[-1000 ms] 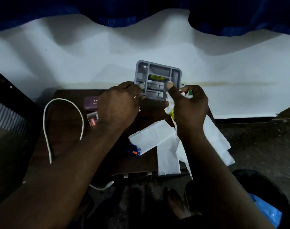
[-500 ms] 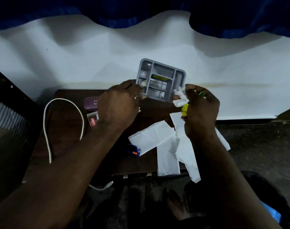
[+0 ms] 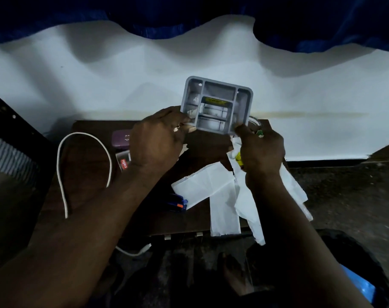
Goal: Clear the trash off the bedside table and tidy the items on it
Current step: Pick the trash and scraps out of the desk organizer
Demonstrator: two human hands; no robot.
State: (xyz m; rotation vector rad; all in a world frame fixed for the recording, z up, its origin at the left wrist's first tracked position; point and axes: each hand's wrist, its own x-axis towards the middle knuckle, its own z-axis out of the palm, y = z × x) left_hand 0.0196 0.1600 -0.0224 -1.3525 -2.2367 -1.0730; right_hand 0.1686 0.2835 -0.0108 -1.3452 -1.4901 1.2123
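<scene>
From where I'm watching, my left hand (image 3: 154,141) pinches the gray tray (image 3: 218,103) by its left edge above the bedside table (image 3: 89,156); my right hand (image 3: 261,150) clutches crumpled paper (image 3: 235,150) and touches the tray's lower right corner. Too dim to make out what's in the tray.

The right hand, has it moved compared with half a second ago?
Yes. The right hand went back left to the grey tray's lower right corner, judged against the wall stain.

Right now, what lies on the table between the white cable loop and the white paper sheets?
In the head view, the left hand and forearm cross that stretch, over a red-labelled Cello item; blue pens lie by the paper sheets, right of the cable.
</scene>
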